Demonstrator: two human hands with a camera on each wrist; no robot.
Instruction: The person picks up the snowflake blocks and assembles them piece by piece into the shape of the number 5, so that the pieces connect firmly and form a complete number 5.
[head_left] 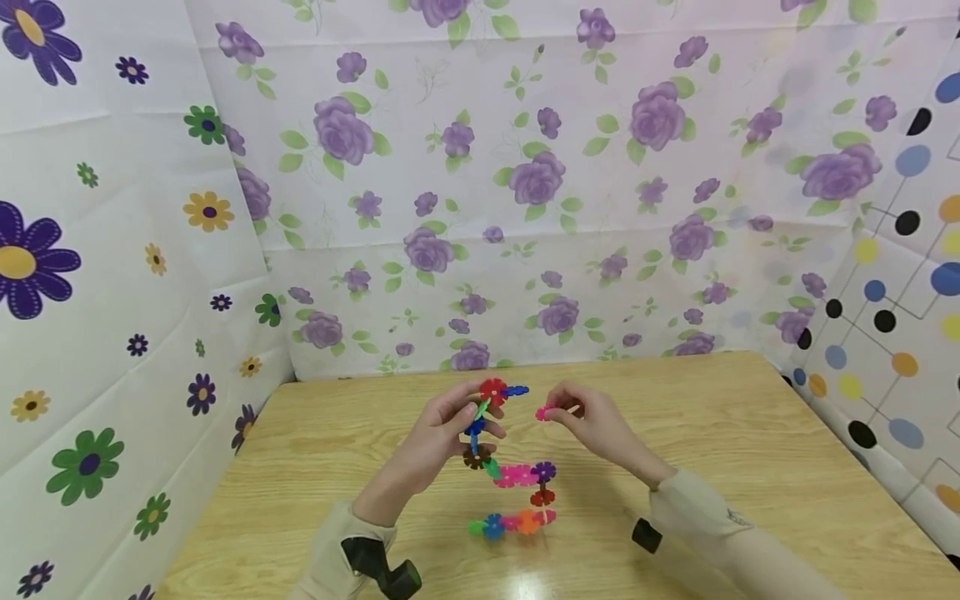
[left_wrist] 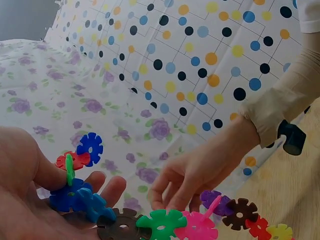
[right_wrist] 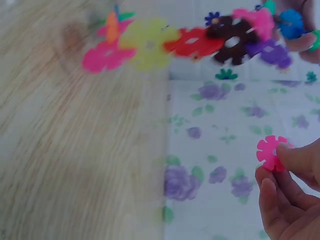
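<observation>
My left hand [head_left: 429, 435] holds a chain of interlocking flower-shaped plastic discs [head_left: 517, 476] near its upper end, thumb and fingers around a green and a blue piece. From that grip the chain hangs and bends through brown, green, pink, purple and red pieces to a lower row. Beyond the fingers, a red disc [head_left: 493, 392] and a blue disc [left_wrist: 90, 149] form the top end. To the right, my right hand [head_left: 603, 423] pinches a single pink flower disc [right_wrist: 267, 151] between thumb and fingertips. A gap separates this pink disc from the blue end piece.
A light wood table [head_left: 315, 500] lies beneath both hands. Behind it hangs a cloth with purple roses [head_left: 536, 177], with a flower-patterned cloth on the left and a dotted cloth [head_left: 873, 367] on the right. Black camera mounts [head_left: 378, 568] sit on both wrists.
</observation>
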